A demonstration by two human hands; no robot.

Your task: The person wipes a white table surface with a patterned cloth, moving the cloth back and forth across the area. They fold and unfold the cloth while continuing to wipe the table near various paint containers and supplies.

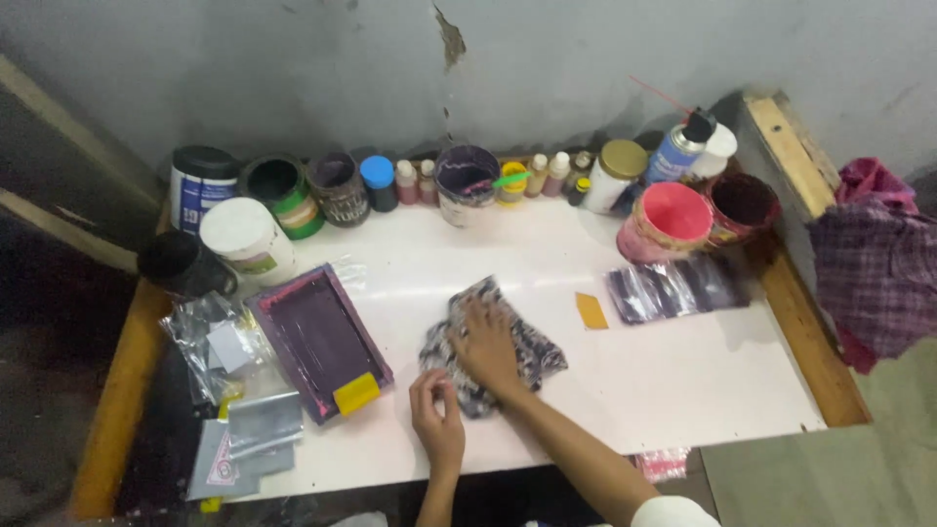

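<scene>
My right hand (488, 348) lies flat, fingers spread, on a crumpled black-and-white patterned cloth (532, 351) in the middle of the white tabletop (683, 381). My left hand (436, 415) is just below it, fingers curled and pinching the cloth's near edge. A small purple-stained screen frame (312, 332) with a yellow squeegee (356, 392) resting on its near corner lies to the left of the cloth. A small yellow card (590, 310) sits on the table to the right of the cloth.
Several paint tins, jars and small bottles line the back wall, among them a pink-lidded tub (669, 220) and a spray can (680, 146). A shiny plastic packet (673, 288) lies at right. Plastic bags (220, 337) crowd the left edge. Checked cloth (874, 273) hangs at far right.
</scene>
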